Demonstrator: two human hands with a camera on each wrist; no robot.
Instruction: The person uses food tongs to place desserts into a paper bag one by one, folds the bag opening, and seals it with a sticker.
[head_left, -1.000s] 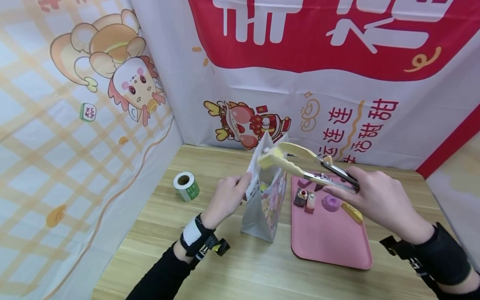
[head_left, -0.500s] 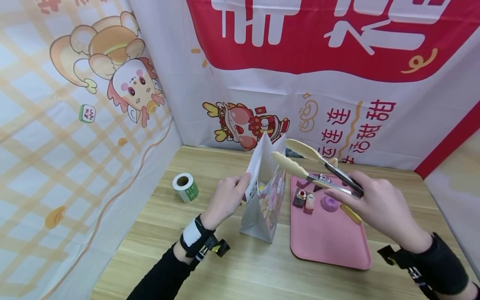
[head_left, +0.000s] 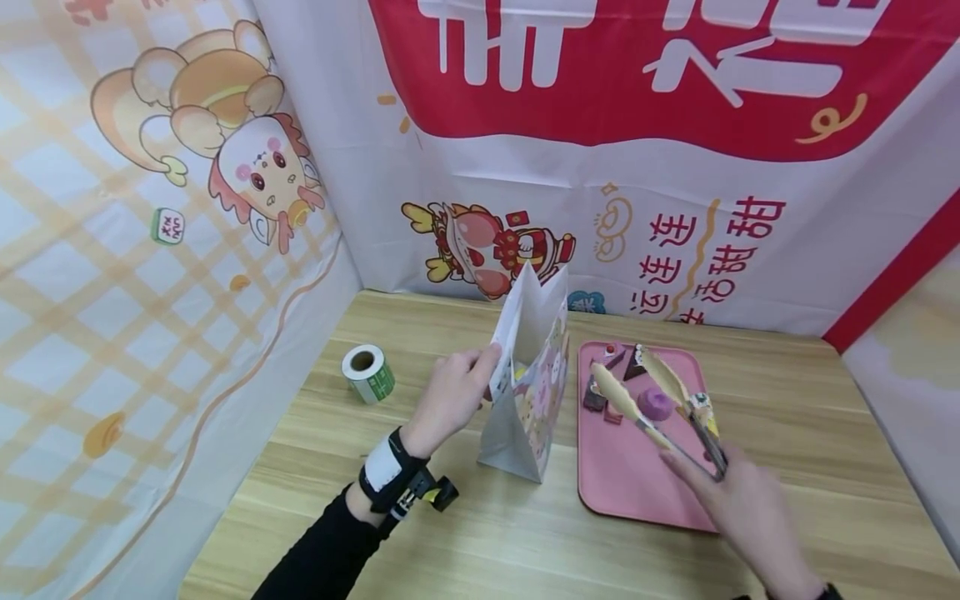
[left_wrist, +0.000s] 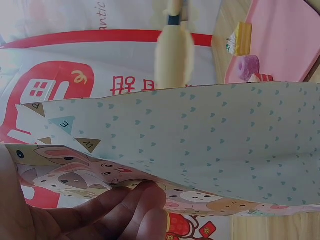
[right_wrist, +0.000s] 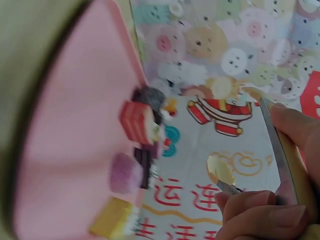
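My left hand (head_left: 452, 390) pinches the near-left rim of a printed paper bag (head_left: 534, 408), which stands upright with its mouth open. A bit of yellow shows inside it. My right hand (head_left: 750, 493) grips a pair of tongs (head_left: 615, 390) with cream tips, spread apart and holding nothing. The tips hover above the pink tray (head_left: 641, 482), either side of a round purple cake (head_left: 656, 405). Also on the tray are a dark chocolate cake slice (head_left: 633, 364), a small dark cake (head_left: 594, 398), a red-and-white cake (right_wrist: 136, 121) and a yellow cake (right_wrist: 112, 217).
A roll of green-and-white labels (head_left: 368, 375) stands on the wooden table (head_left: 480, 542) left of the bag. Printed cloth walls (head_left: 480, 175) close off the back and left sides.
The tongs let go of a pale yellow item over the bag's mouth, then moved right and down over the tray. My left hand kept its hold on the bag.
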